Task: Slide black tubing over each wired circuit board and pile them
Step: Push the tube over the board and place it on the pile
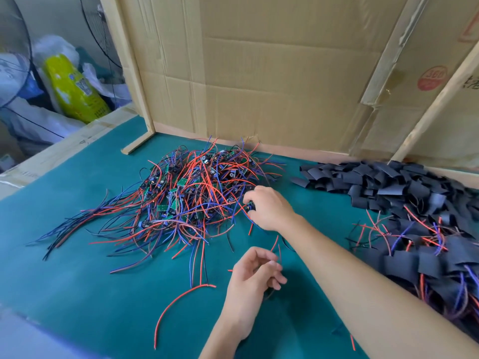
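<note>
A tangled heap of small green circuit boards with red, blue and black wires lies on the green mat. My right hand reaches to the heap's right edge and pinches one small board by its fingertips. Nearer to me, my left hand hovers over the mat with fingers loosely curled; thin wires run beside its fingertips, and whether it holds them cannot be told. Flat black tubing pieces are heaped at the right rear. Boards sleeved in black tubing are piled at the right.
Cardboard walls close off the back and right of the table. A loose red wire curves across the mat in front. Bags and a yellow package sit beyond the table's left edge.
</note>
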The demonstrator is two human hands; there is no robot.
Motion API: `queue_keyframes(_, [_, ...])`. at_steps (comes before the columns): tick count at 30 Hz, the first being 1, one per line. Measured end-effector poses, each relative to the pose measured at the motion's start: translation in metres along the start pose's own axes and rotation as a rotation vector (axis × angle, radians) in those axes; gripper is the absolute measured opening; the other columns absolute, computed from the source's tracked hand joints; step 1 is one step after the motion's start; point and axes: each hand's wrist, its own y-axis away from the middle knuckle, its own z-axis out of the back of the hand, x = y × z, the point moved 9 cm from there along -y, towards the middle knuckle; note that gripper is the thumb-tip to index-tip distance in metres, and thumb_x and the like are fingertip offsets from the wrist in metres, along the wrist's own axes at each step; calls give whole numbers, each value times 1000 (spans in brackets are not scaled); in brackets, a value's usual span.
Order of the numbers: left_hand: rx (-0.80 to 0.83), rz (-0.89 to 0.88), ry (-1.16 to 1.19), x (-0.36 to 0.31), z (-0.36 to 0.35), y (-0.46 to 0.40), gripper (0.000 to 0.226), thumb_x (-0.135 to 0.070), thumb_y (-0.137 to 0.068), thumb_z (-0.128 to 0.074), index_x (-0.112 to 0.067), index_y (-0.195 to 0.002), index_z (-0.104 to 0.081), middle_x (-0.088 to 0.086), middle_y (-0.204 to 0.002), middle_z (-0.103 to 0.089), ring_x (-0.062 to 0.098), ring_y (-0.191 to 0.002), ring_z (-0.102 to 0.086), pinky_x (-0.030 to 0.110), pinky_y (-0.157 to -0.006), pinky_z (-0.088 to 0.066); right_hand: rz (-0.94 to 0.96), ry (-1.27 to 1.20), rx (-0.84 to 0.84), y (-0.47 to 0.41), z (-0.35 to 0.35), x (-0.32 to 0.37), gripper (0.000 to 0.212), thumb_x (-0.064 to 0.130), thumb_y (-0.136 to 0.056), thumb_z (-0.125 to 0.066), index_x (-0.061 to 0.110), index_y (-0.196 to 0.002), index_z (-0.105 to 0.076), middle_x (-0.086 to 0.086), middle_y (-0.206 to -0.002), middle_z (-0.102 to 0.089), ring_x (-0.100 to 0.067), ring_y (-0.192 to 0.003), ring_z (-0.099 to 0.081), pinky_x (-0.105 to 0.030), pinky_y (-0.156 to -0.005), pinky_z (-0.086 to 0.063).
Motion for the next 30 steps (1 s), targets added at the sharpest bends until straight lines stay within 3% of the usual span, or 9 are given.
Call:
queue_keyframes(5, [13, 0, 15, 0, 1, -2, 19, -11, -78, -62, -2, -95, -63, 12, -85, -66, 22, -70, -64, 25, -64, -50, -37, -39, -100, 7, 17, -15, 15, 25, -88, -76, 22, -103, -74, -1, -105, -59, -30, -113, -60, -38, -90, -51])
queue_keyframes(7, [10, 1, 33, 1, 1, -3, 19, -10, -79, -61, -2, -96, -63, 13, -86, -67, 22, -70, -64, 24, -63, -50, -101, -95, -133, 18, 41, -30, 11, 29, -83, -79, 27, -91, -72, -2, -102, -70, -31, -106, -64, -37, -89, -53])
queue_keyframes(11, [9, -7, 44, 2, 1, -2, 19, -10, -78, -63, -2, -96, -63, 13, -86, -66, 23, -71, -64, 25, -64, -50, -204, -199, -332, 58, 108, -73, 12, 31, -76, -86, 26, -80, -75, 4, -74, -71, -25, -85, -68, -32, -76, -52])
queue_keyframes(13, [16, -18, 46, 1, 1, -2, 20, -11, -80, -63, -2, -97, -64, 13, -86, -66, 22, -71, -64, 25, -64, -50, -258, -411, -436, 86, 133, -95, 13, 26, -76, -88, 20, -82, -78, 7, -64, -70, -17, -70, -71, -26, -68, -50])
queue_keyframes(16, [29, -25, 51, 2, 1, -2, 13, -8, -93, -62, 0, -103, -65, 14, -87, -67, 22, -71, -64, 25, -65, -51, -260, -854, -411, 115, 125, -97, 15, 9, -81, -85, 10, -92, -75, -5, -66, -75, -14, -53, -69, -23, -56, -55])
queue_keyframes(19, [48, -24, 63, 4, 0, -3, 23, -17, -105, -54, -1, -113, -69, 20, -92, -69, 24, -78, -66, 27, -69, -54, -272, -953, -256, 136, 76, -67, 15, 13, -84, -83, 8, -92, -71, -10, -73, -77, -16, -53, -68, -27, -58, -58])
queue_keyframes(23, [111, -43, 28, -1, -7, -3, 32, -28, -107, -50, -9, -109, -76, 22, -99, -72, 23, -84, -66, 32, -77, -56, -127, -643, -77, 155, 15, -16, 18, 29, -94, -70, 16, -81, -73, 7, -65, -73, -9, -57, -66, -30, -67, -55])
queue_keyframes(26, [104, -47, 17, 2, -6, -5, 37, -31, -101, -50, -5, -99, -75, 16, -88, -68, 19, -76, -60, 26, -68, -52, -9, -490, -30, 147, 23, -11, 31, 46, -90, -60, 21, -76, -73, 13, -61, -69, -6, -60, -61, -25, -68, -50])
queue_keyframes(30, [83, -40, 8, 5, -3, -6, 29, -34, -99, -56, -13, -101, -76, 14, -85, -70, 17, -67, -58, 22, -59, -47, -188, -210, -226, 112, 70, -83, 16, 40, -84, -65, 27, -80, -73, 8, -74, -72, -24, -80, -66, -35, -77, -55])
